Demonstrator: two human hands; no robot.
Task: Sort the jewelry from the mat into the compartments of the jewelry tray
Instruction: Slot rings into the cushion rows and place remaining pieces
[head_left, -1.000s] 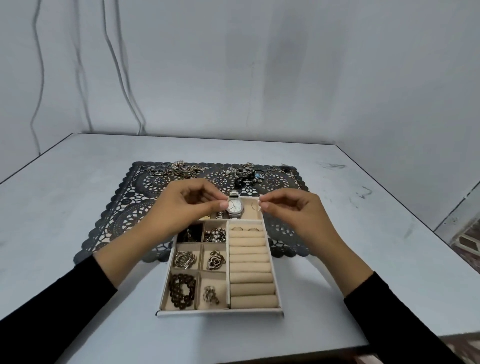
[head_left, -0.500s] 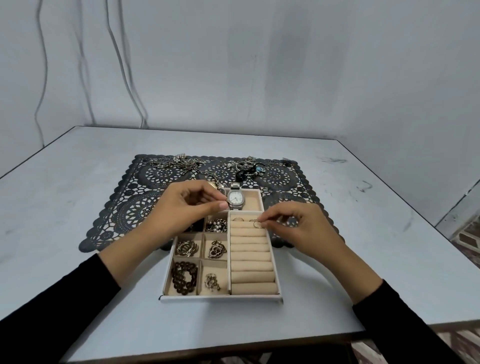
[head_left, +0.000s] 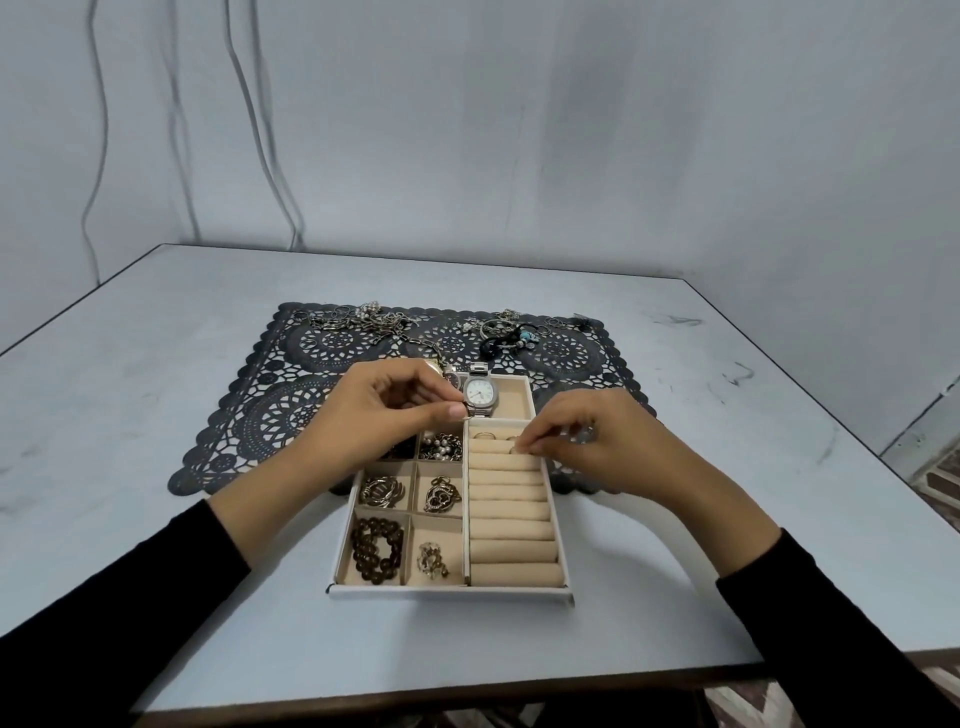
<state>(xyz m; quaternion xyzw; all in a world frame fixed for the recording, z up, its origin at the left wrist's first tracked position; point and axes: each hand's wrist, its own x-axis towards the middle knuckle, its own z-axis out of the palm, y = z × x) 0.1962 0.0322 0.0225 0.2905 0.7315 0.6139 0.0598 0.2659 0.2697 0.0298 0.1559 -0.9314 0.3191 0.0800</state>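
Centrally on the table (head_left: 156, 415), a dark lace mat (head_left: 291, 405) with loose jewelry (head_left: 374, 322) heaped along its far edge and the jewelry tray (head_left: 452, 592) overlapping its near edge, small compartments on the left partly filled. Above the tray, both hands: left hand (head_left: 379, 410) curled thumb-to-forefinger beside the watch (head_left: 479, 396), contents impossible to tell; right hand (head_left: 597, 441) pinching a small ring (head_left: 514, 441) at the far ring rolls (head_left: 506, 462).

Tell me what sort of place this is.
Probably a plain indoor room corner used as a workstation: bare pale walls with hanging cables, and a plain white table set into the corner, with a jewelry tray and lace mat on it.
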